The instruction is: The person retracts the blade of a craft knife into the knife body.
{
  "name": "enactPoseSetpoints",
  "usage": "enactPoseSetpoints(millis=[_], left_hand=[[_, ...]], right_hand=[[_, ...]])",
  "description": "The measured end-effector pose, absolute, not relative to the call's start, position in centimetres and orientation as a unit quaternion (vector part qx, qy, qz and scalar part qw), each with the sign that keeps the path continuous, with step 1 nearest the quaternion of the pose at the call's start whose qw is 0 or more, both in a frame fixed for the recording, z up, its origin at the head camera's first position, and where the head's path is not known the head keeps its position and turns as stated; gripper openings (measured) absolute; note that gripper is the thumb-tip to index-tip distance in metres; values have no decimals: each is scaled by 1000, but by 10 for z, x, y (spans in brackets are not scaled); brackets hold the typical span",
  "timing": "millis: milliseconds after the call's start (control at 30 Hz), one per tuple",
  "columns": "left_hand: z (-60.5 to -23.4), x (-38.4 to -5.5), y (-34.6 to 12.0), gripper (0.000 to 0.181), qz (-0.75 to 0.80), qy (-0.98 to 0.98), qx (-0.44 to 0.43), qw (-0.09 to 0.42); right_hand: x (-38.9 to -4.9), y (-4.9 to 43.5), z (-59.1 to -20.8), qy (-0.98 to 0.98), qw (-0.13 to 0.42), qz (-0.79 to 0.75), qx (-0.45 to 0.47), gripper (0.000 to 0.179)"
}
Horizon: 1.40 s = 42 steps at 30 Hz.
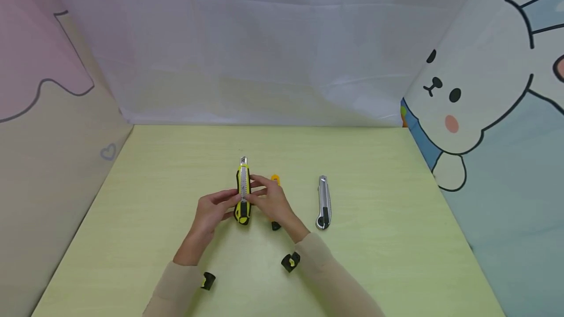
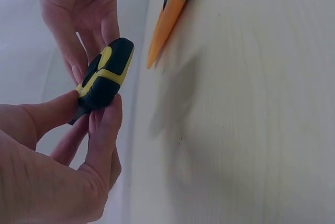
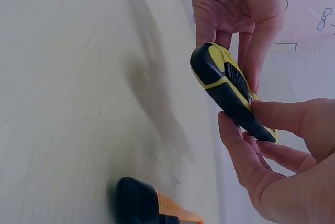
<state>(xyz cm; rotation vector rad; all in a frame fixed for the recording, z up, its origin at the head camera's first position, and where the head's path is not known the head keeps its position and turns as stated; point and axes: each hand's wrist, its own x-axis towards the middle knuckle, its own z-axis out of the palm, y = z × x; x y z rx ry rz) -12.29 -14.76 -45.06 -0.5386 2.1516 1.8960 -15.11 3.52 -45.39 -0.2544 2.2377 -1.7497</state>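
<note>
A black and yellow utility knife (image 1: 243, 194) is held up between both hands, its slider end toward me and its metal tip pointing away. My left hand (image 1: 213, 212) pinches its left side between thumb and fingers. From the right, my right hand (image 1: 271, 202) grips the other side the same way. Both wrist views show the knife's rounded butt (image 2: 107, 72) above the tabletop, its shadow falling on the wood. Under the right hand lies an orange utility knife (image 1: 275, 226) with a black end, partly hidden by that hand and wrist.
A silver utility knife (image 1: 323, 203) with a black slider lies right of the hands. Two small black and yellow pieces, one (image 1: 291, 261) beside the right sleeve and one (image 1: 208, 281) beside the left sleeve, are near the front. Printed cloth walls (image 1: 264, 53) border the wooden table (image 1: 387, 258).
</note>
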Motion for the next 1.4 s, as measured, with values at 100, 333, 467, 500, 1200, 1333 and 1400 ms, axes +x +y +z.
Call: enactPoseSetpoints(millis=[100,333,467,500,1200,1333,1400], left_hand=[[-452,-122,-150,38,640,738,-181,110],[-454,-119,-154,39,635,745,-177,100],[-455,-117,-158,41,636,748,-167,95],[-456,-117,-159,41,636,747,-166,95],[-468,-116,-178,41,594,780,-165,105],[-470,-116,-180,39,586,787,-161,108],[-470,-115,-180,38,582,791,-157,108]], right_hand=[[-151,31,-456,779,147,-603,-87,55],[-149,21,-461,787,156,-592,-71,55],[-148,17,-462,787,158,-593,-67,55],[-148,16,-463,786,156,-594,-68,55],[-145,-3,-479,800,164,-572,-77,53],[-143,-5,-479,800,172,-570,-72,54],[-143,-6,-479,802,176,-566,-72,55]])
